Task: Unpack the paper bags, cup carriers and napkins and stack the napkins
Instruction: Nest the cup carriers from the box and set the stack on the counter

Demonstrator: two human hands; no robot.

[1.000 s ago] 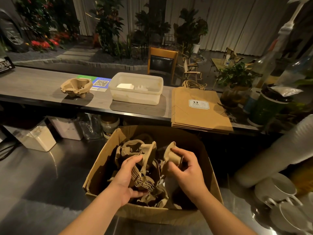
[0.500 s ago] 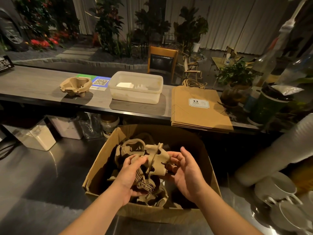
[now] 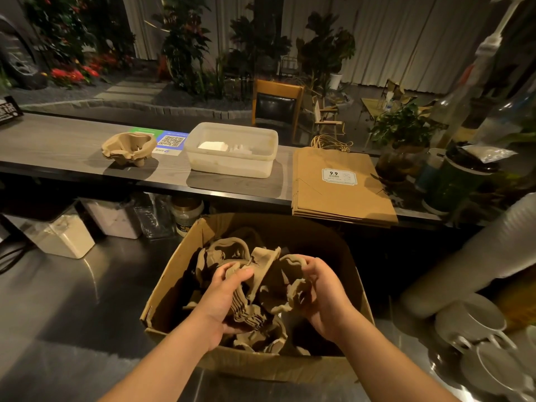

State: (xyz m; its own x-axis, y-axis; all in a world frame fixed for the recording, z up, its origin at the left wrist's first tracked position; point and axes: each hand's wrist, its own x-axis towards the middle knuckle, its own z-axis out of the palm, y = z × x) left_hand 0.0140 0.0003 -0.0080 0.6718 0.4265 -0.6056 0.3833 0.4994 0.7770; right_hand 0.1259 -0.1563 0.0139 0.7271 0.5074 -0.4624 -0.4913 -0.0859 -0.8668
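Over the open cardboard box near you, your left hand grips a nested stack of cup carriers while your right hand curls round one loose carrier; seat it squarely, then lift toward the far-left carriers on the counter.

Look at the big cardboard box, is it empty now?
No, the cardboard box holds brown cup carriers, and both the left hand and right hand grip some.
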